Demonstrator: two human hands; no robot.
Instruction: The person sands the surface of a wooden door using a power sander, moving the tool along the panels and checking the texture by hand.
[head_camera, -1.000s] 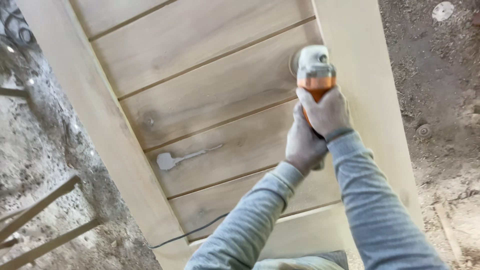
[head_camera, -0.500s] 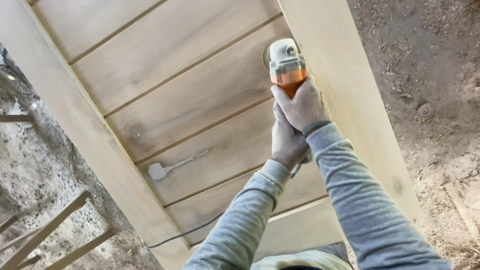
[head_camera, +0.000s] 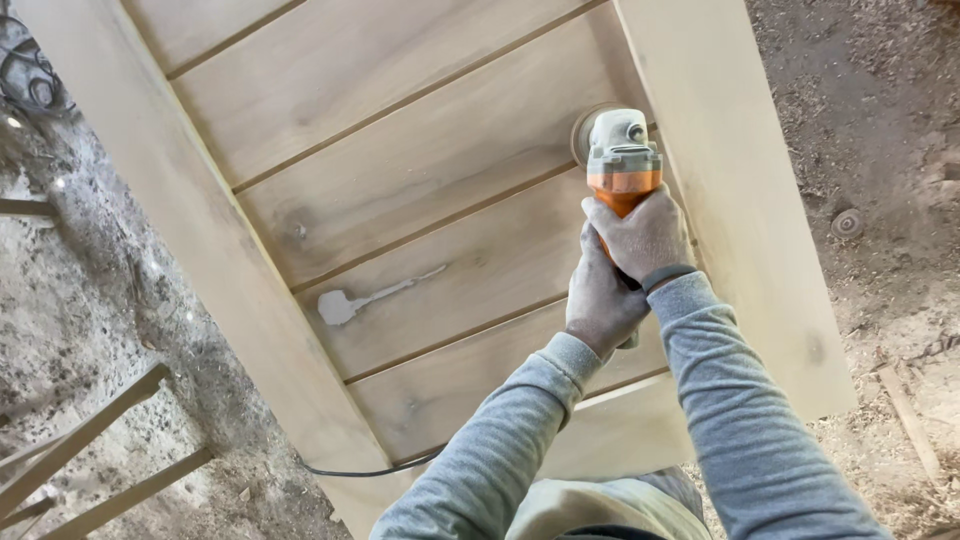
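- Both hands, left hand (head_camera: 600, 300) and right hand (head_camera: 645, 235), are wrapped tight around the orange grinder (head_camera: 622, 165).
- Its disc rests on the wooden door panel (head_camera: 430, 170), beside the right-hand frame (dusty).
- The tool looks heavy and rigid; best gripped by the body.

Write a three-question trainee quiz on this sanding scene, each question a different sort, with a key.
1. True or false: both hands grip the orange grinder.
2. The pale filler patch lies: A) on a panel board, B) on the frame, C) on the ground.
3. Fill in: the black cable emerges from under the door's ____ rail.

Key: 1 true: left hand and right hand both hold it. 2 A. 3 bottom, on the wooden door.
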